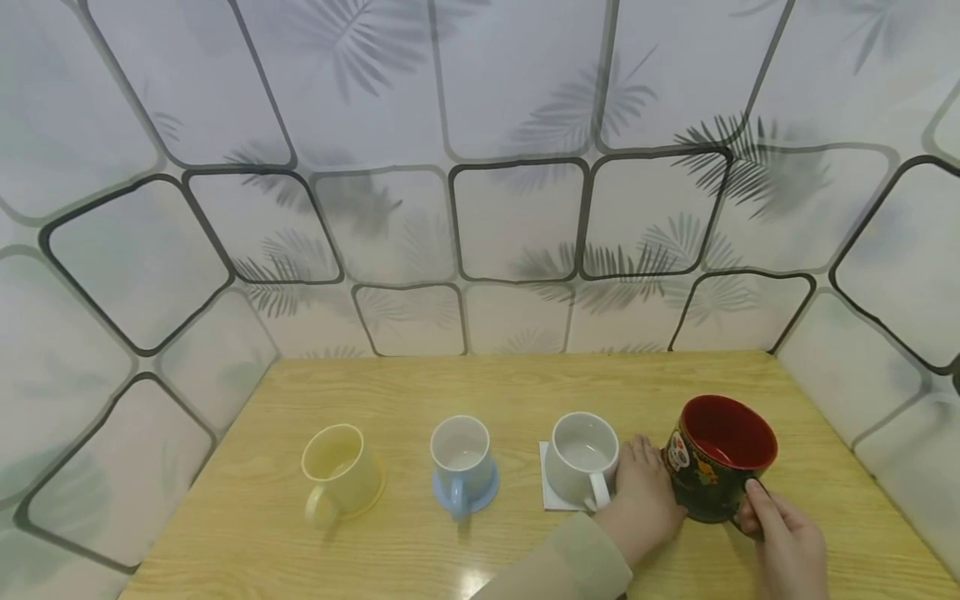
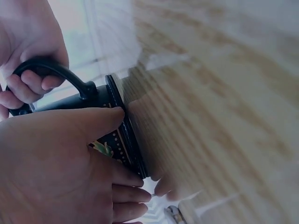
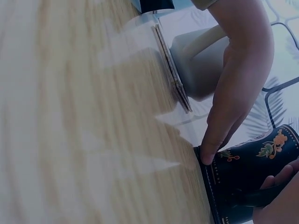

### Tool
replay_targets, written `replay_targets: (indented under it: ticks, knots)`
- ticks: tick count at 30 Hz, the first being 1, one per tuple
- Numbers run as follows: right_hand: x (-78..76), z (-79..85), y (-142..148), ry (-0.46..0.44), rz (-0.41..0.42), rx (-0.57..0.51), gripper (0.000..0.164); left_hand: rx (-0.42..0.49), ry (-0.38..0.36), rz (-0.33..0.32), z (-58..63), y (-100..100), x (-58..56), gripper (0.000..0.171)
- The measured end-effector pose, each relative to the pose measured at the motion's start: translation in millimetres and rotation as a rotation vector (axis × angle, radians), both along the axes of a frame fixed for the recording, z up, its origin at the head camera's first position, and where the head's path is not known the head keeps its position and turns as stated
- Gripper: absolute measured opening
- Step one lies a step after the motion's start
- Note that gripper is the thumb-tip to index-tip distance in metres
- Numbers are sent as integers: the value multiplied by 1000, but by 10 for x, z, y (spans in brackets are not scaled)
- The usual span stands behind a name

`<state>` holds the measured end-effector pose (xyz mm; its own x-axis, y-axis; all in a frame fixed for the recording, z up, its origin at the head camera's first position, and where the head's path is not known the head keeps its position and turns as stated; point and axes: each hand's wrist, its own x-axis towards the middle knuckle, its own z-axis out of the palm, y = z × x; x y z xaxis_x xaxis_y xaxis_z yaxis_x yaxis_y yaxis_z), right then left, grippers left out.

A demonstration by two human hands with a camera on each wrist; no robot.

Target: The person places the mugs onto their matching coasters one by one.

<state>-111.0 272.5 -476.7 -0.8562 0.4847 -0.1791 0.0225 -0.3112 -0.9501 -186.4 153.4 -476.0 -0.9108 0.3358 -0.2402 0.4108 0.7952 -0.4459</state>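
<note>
A black mug (image 1: 693, 487) with a red inside and painted flowers stands at the right of the table. My right hand (image 1: 791, 542) grips its handle, fingers curled through the loop in the left wrist view. Flat along the mug's left side lies my left hand (image 1: 643, 500), its fingers fairly straight. In the left wrist view, the left thumb reaches to a thin black coaster (image 2: 133, 135) at the mug's base. Just left of that hand, a white mug (image 1: 572, 471) rests on a white square coaster (image 1: 551, 487), its handle partly behind the hand.
Farther left on the wooden table (image 1: 405, 550) stand a white mug with a blue lower half (image 1: 474, 482) on a blue round coaster (image 1: 438, 498) and a yellow mug (image 1: 352, 485) on a yellow coaster (image 1: 381, 483). A patterned curtain (image 1: 517, 225) borders the back and sides.
</note>
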Motion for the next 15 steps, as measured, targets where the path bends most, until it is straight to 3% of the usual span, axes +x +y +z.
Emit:
replay_targets:
  ticks: [7,15]
  knots:
    - [28,12,59,-94,42,126,44,-36,1,-8,-7,2,23,80]
    - [31,41,209,-155,179,237,40,-37,-7,-6,14,-5,15,78]
